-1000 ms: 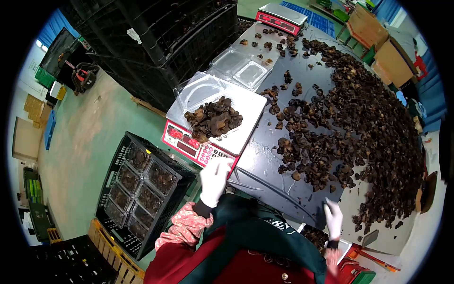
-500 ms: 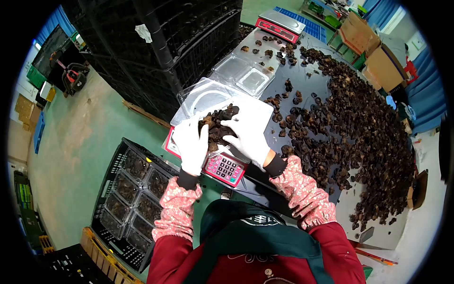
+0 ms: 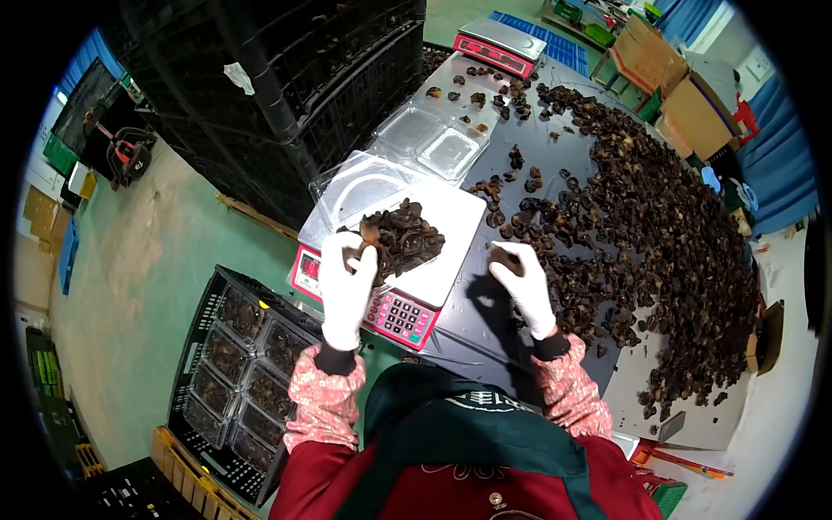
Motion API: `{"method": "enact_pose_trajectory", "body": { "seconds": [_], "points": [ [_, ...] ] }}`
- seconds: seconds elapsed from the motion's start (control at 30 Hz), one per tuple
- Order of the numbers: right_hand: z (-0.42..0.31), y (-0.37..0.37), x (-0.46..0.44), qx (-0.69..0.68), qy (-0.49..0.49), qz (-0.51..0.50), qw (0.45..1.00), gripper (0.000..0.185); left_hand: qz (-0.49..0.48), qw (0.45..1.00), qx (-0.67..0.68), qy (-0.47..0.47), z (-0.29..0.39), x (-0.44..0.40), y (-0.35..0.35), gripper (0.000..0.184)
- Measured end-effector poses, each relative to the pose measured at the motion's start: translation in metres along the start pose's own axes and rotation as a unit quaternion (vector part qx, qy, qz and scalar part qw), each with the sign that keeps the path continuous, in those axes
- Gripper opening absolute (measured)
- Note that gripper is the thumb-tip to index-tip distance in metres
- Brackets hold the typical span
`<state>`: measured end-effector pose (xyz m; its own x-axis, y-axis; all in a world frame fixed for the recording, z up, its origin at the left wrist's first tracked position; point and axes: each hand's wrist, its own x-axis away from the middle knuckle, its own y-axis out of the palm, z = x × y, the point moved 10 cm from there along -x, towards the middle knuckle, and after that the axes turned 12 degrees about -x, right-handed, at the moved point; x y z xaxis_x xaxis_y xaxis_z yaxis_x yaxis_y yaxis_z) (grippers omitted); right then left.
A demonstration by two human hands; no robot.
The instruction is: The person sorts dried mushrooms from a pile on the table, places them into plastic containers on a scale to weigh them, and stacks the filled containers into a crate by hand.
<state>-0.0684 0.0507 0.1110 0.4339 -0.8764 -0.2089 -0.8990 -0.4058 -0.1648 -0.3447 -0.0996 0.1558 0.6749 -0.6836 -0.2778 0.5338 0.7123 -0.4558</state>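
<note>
A clear plastic tray with a heap of dark, wrinkled fungus pieces (image 3: 407, 238) rests on the white plate of a red scale (image 3: 403, 319). My left hand (image 3: 347, 284), white-gloved, is at the heap's left edge with its thumb and fingers apart. To the right of the scale, my right hand (image 3: 526, 290) is raised above the grey table (image 3: 472, 334). Its thumb and fingers curl round a small dark piece, apparently fungus. The tray's clear lid (image 3: 334, 186) stands open behind the heap.
Loose fungus pieces (image 3: 667, 251) spread across the table's right side. More clear trays (image 3: 433, 143) and a second scale (image 3: 498, 48) stand farther back. Stacked black crates (image 3: 286, 95) rise at the back left. A black crate (image 3: 195, 347) of filled packs stands at lower left.
Both hands first came onto the heap. Since then my right hand has moved right, off the scale, while my left hand has stayed by the heap. The view has shifted slightly.
</note>
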Motion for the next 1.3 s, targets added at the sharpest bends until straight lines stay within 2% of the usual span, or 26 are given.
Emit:
{"method": "enact_pose_trajectory", "body": {
  "seconds": [0.03, 0.07, 0.13, 0.23, 0.27, 0.33, 0.37, 0.4, 0.43, 0.47, 0.5, 0.53, 0.6, 0.67, 0.73, 0.8, 0.83, 0.87, 0.93, 0.97, 1.0, 1.03, 1.1, 1.13, 1.2, 1.3],
  "points": [
    [0.006, -0.023, 0.011, 0.07, -0.014, 0.027, 0.997, 0.037, -0.053, 0.981, 0.175, -0.059, -0.003, 0.012, 0.019, 0.019],
    [0.019, -0.046, 0.022, 0.129, -0.015, 0.056, 0.99, 0.038, -0.064, 0.965, 0.24, -0.085, 0.004, 0.024, 0.031, 0.022],
    [0.055, -0.091, 0.042, 0.271, -0.032, 0.069, 0.959, 0.04, -0.058, 0.971, 0.222, -0.066, 0.008, 0.044, 0.05, 0.024],
    [0.087, -0.125, 0.063, 0.491, 0.034, 0.02, 0.87, 0.049, -0.14, 0.964, 0.214, -0.068, 0.018, 0.075, 0.096, 0.025],
    [0.077, -0.129, 0.07, 0.514, -0.03, 0.035, 0.856, 0.051, -0.172, 0.965, 0.185, -0.077, 0.013, 0.087, 0.114, 0.023],
    [0.032, -0.119, 0.072, 0.484, -0.082, 0.083, 0.867, 0.054, -0.192, 0.963, 0.185, 0.033, 0.032, 0.111, 0.145, 0.018],
    [0.02, -0.113, 0.072, 0.389, -0.075, 0.087, 0.914, 0.054, -0.213, 0.966, 0.137, 0.049, 0.045, 0.123, 0.159, 0.02],
    [0.019, -0.103, 0.073, 0.15, -0.016, 0.068, 0.986, 0.052, -0.234, 0.966, 0.088, 0.063, 0.056, 0.135, 0.173, 0.022],
    [0.02, -0.084, 0.078, -0.027, 0.078, 0.045, 0.996, 0.05, -0.274, 0.955, 0.094, 0.064, 0.061, 0.149, 0.193, 0.024],
    [0.025, -0.062, 0.088, -0.198, 0.171, 0.021, 0.965, 0.048, -0.315, 0.941, 0.101, 0.067, 0.061, 0.164, 0.214, 0.027],
    [0.026, -0.05, 0.097, -0.176, 0.188, -0.018, 0.966, 0.045, -0.299, 0.945, 0.08, 0.108, 0.061, 0.179, 0.231, 0.03],
    [0.02, -0.058, 0.101, -0.014, 0.118, -0.006, 0.993, 0.04, -0.283, 0.946, 0.06, 0.15, 0.074, 0.182, 0.229, 0.033],
    [0.04, -0.087, 0.126, -0.144, 0.194, 0.076, 0.967, 0.033, -0.365, 0.907, 0.197, 0.076, 0.081, 0.197, 0.23, 0.046],
    [0.04, -0.121, 0.16, -0.169, 0.268, 0.116, 0.941, 0.023, -0.401, 0.898, 0.155, 0.088, 0.075, 0.205, 0.227, 0.048],
    [0.04, -0.168, 0.204, -0.048, 0.279, 0.118, 0.952, 0.017, -0.433, 0.888, 0.145, 0.06, 0.062, 0.201, 0.214, 0.034],
    [0.069, -0.235, 0.281, 0.066, 0.332, 0.138, 0.931, 0.016, -0.375, 0.906, 0.155, 0.116, 0.052, 0.186, 0.175, 0.024],
    [0.088, -0.277, 0.326, 0.196, 0.301, 0.117, 0.926, 0.017, -0.377, 0.905, 0.157, 0.116, 0.042, 0.183, 0.162, 0.024],
    [0.1, -0.311, 0.369, 0.322, 0.264, 0.093, 0.904, 0.018, -0.305, 0.932, 0.094, 0.169, 0.036, 0.172, 0.138, 0.02],
    [0.105, -0.346, 0.43, 0.398, 0.318, 0.077, 0.857, 0.017, -0.151, 0.951, -0.036, 0.269, 0.03, 0.156, 0.089, 0.014],
    [0.099, -0.346, 0.432, 0.399, 0.318, 0.079, 0.856, 0.017, -0.155, 0.982, 0.058, 0.087, -0.003, 0.14, 0.072, 0.014],
    [0.077, -0.333, 0.418, 0.497, 0.273, 0.043, 0.822, 0.016, -0.154, 0.972, 0.149, -0.1, -0.035, 0.137, 0.058, 0.014],
    [0.061, -0.318, 0.4, 0.588, 0.226, 0.006, 0.777, 0.016, -0.1, 0.976, 0.143, -0.128, -0.048, 0.127, 0.036, 0.016],
    [0.07, -0.317, 0.347, 0.403, 0.188, 0.117, 0.888, 0.016, -0.021, 0.977, 0.132, -0.164, -0.066, 0.109, -0.001, 0.022],
    [0.054, -0.279, 0.29, 0.305, 0.212, 0.125, 0.92, 0.018, 0.008, 0.977, 0.129, -0.17, -0.072, 0.099, -0.013, 0.025],
    [0.021, -0.195, 0.18, 0.237, 0.112, 0.086, 0.961, 0.019, 0.016, 0.961, 0.156, -0.23, -0.103, 0.091, -0.012, 0.035],
    [0.002, -0.082, 0.05, 0.136, 0.004, 0.014, 0.991, 0.022, -0.057, 0.948, 0.179, -0.257, -0.097, 0.084, 0.014, 0.055]
  ]
}}
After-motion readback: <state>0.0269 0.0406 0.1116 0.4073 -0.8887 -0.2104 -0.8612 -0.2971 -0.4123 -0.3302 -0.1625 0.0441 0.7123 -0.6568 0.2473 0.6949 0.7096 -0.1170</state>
